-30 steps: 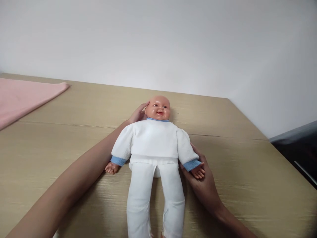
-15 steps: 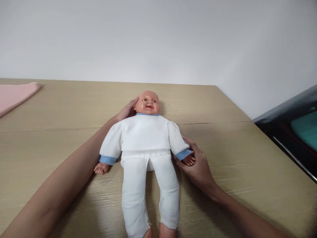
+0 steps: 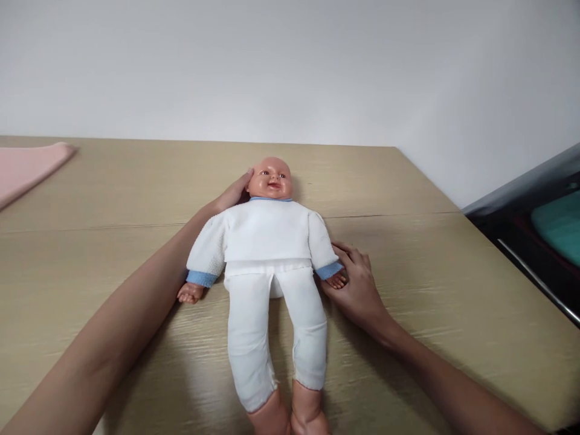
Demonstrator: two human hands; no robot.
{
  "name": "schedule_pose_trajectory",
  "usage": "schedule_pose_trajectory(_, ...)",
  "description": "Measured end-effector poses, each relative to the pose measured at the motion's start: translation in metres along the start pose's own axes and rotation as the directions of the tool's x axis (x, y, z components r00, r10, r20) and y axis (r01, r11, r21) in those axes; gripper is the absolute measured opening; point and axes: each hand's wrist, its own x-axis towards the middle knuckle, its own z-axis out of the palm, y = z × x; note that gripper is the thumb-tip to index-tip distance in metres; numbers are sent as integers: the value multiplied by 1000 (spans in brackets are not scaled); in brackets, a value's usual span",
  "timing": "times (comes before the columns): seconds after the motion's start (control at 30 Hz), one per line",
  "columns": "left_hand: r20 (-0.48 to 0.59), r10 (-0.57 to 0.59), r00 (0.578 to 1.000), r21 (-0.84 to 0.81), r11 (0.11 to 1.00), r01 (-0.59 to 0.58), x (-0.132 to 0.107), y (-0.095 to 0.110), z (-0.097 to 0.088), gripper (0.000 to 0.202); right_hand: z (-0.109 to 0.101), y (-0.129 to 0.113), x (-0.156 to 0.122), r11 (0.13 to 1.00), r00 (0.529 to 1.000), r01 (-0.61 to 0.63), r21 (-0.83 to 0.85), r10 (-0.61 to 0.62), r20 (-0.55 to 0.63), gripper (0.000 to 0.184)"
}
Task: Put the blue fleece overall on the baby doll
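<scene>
A baby doll [image 3: 268,232] lies face up on the wooden table, dressed in a white fleecy top with blue cuffs and white trousers. My left hand [image 3: 235,190] cups the side of its bald head, with the fingertips partly hidden behind it. Along the doll's other side, my right hand [image 3: 356,284] curls around its sleeve end and small hand, the thumb tucked under near the hip. The doll's bare feet reach the bottom edge of the view.
Pink cloth [image 3: 29,169] lies at the table's far left. A pale wall [image 3: 272,66] stands behind the table [image 3: 453,290]. Past the right edge is a dark object with a teal panel [image 3: 559,223]. A seam crosses the tabletop.
Doll, table and cloth sit slightly higher in view, showing more of the doll's feet. My right hand and the doll's arm have shifted a little inward; both hands keep their hold.
</scene>
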Motion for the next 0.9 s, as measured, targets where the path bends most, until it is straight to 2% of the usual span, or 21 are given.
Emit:
schedule_pose_trajectory(0.23,-47,67,997,-25,997,-68,12,-2,3,73,4,1,5,1000,1000,-3,-23,3,5,57)
schedule_pose_trajectory(0.53,-36,55,998,16,998,-54,2,-1,1,67,7,9,6,1000,1000,-9,-13,9,-13,54)
schedule_pose_trajectory(0.63,-90,92,992,26,996,-90,1,-3,-2,63,8,12,6,1000,1000,3,-7,-3,-17,57)
schedule_pose_trajectory(0.77,-220,188,957,17,982,-189,-5,-3,-6,42,9,16,6,999,998,40,19,-39,-39,68)
schedule_pose_trajectory(0.9,-321,247,914,65,969,-239,-27,2,-8,35,7,21,7,997,999,47,62,-45,-28,82)
